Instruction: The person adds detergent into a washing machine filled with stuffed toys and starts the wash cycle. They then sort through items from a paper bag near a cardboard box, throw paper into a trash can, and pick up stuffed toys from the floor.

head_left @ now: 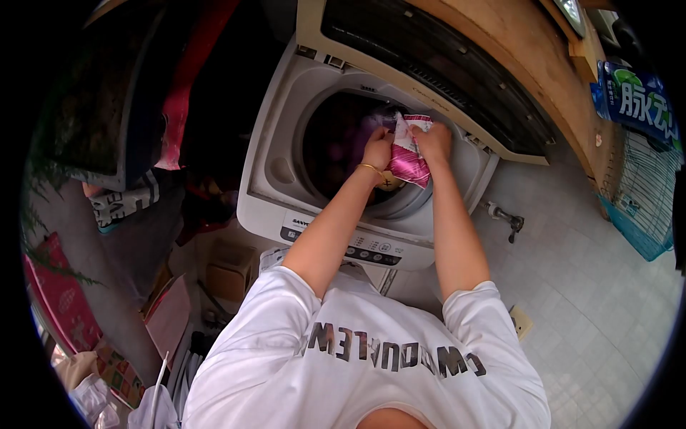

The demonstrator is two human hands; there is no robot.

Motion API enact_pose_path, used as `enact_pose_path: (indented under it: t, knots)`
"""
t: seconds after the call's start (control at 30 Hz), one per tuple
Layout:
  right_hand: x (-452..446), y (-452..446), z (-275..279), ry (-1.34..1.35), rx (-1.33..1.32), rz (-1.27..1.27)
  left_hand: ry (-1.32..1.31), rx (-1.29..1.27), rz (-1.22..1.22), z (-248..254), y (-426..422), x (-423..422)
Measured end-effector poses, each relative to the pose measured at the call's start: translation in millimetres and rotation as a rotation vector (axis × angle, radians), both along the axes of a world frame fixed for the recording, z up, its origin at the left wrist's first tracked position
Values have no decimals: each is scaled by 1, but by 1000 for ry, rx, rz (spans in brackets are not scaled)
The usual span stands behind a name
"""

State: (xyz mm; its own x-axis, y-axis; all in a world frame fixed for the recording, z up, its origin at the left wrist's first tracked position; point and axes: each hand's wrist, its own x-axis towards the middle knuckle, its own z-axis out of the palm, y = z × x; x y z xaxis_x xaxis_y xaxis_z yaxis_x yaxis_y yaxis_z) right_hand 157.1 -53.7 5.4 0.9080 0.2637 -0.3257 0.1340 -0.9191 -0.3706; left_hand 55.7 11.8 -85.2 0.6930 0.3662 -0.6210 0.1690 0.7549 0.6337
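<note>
1. the fingers of the left hand (pixel 379 146) are closed on the left edge of a pink-and-white packet (pixel 409 163); a gold bracelet (pixel 372 169) circles that wrist.
2. the fingers of the right hand (pixel 433 141) grasp the same packet at its far right part.
3. the packet is held between both hands, above the right part of the open drum (pixel 331 146), where dark and purple contents show, too dim to name.
4. around the drum is a top-loading sanyo washing machine (pixel 277 207), its control panel (pixel 371 254) on the near side and its lid (pixel 429 79) raised at the far side.
5. to the right of the machine, a tap (pixel 506 219) juts from the tiled wall (pixel 572 286).
6. farther right, a blue printed bag (pixel 636 100) is near a teal wire cage (pixel 647 200).
</note>
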Motion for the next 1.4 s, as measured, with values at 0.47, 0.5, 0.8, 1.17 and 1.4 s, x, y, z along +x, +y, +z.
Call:
enact_pose_path:
  t: [0.47, 0.5, 0.8, 1.17, 1.4]
  knots:
    - [-4, 6, -8, -95, 149, -22, 46, -65, 17, -27, -1, -5]
    - [-5, 6, -7, -103, 174, -36, 57, -43, 6, -22, 0, -6]
    - [-10, -1, -12, -98, 250, -68, 49, 19, -15, -17, 2, -9]
    - [-11, -8, -15, -65, 145, -77, 142, 53, -107, -28, 1, -8]
    - [-13, 9, 8, -98, -40, -43, 138, 48, -55, 9, 2, -9]
